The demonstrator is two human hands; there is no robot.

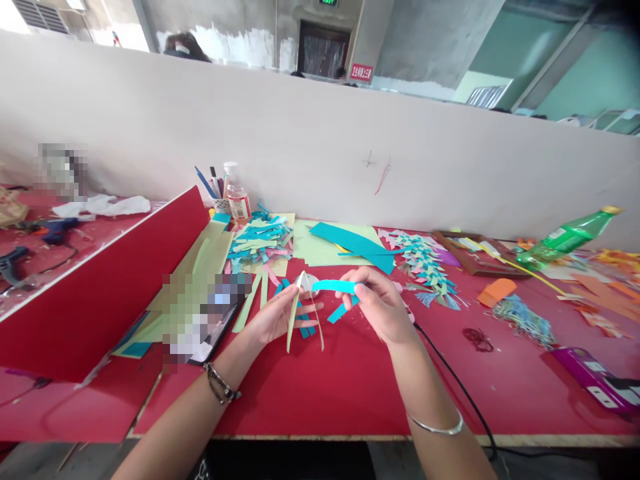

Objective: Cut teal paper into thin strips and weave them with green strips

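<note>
Between the thumb and fingertips of my left hand (274, 315) is a folded pale yellow-green paper strip (293, 321), its ends hanging down. My other fingers there are spread. My right hand (380, 303) pinches a bright blue paper strip (334, 285), whose far end reaches toward the folded strip; I cannot tell if they touch. A second blue strip (344, 310) slants below the right fingers. More blue strips (306, 325) lie on the red table (320, 393) behind my left fingers. A heap of cut strips (263, 239) lies beyond.
A phone (220, 317) lies left of my left arm, beside a red divider (110, 287). A woven strip piece (427, 263), a green bottle (570, 237) and a purple device (597, 379) are to the right. A black cable (455, 380) runs past my right arm.
</note>
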